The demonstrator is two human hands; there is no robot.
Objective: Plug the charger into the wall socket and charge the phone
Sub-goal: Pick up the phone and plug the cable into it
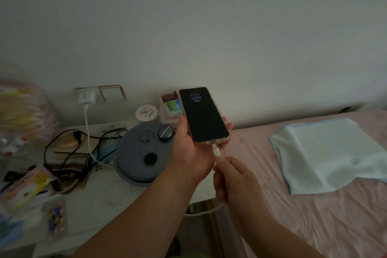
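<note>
The white charger (87, 97) sat plugged into the wall socket (83, 91) above the bench (88, 201), beside a gold-framed wall plate (113, 92); its white cable (89, 132) ran down across the cluttered benchtop and out of sight behind the left forearm. The left hand (188, 148) was closed around the phone (204, 116), holding it screen-up and tilted, above the gap between bench and bed (314, 216). The right hand (232, 178) pinched the cable just behind the white connector (216, 151), whose tip met the port at the phone's lower edge.

Step in hand, by judgement: the socket half of the task looked done, and the connector was being seated in the phone. Whether it was fully home could not be told. The next move would call for a straight push along the port's axis, a check for a charging indicator, then laying the phone down with slack in the cable.

Legible writing: the dark lock screen read "9:51", with a smaller line beneath it too fine to read. A round white jar lid (146, 112) near the wall bore print that was blurred. A grey domed appliance (142, 153) and tangled black cords (69, 148) carried no readable marks.
</note>
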